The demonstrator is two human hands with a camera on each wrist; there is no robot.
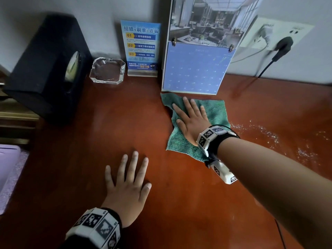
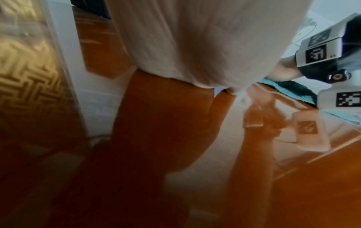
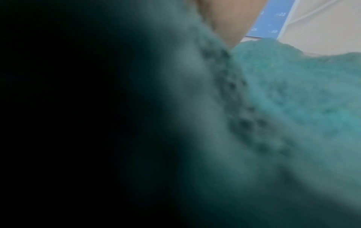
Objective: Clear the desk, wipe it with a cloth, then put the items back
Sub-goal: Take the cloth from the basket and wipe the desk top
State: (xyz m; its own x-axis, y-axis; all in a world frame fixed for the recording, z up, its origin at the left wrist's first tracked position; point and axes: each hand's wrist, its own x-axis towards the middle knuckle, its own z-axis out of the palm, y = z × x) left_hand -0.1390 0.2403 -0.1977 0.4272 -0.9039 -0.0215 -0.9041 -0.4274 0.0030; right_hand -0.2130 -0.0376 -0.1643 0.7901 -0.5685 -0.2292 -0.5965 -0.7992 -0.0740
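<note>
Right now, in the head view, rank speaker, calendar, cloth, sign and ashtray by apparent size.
1. Speaker and calendar: too alike to rank.
2. Cloth, partly under the right hand.
3. Sign.
4. Ashtray.

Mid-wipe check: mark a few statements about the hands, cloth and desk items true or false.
1. The right hand presses flat on the teal terry cloth. True.
2. The left hand grips the clear glass ashtray. False: it lies flat on the reddish-brown wooden desk, apart from the ashtray.
3. The cloth lies just in front of the blue desk calendar. True.
4. The black speaker box stands right of the calendar. False: it stands at the far left.
</note>
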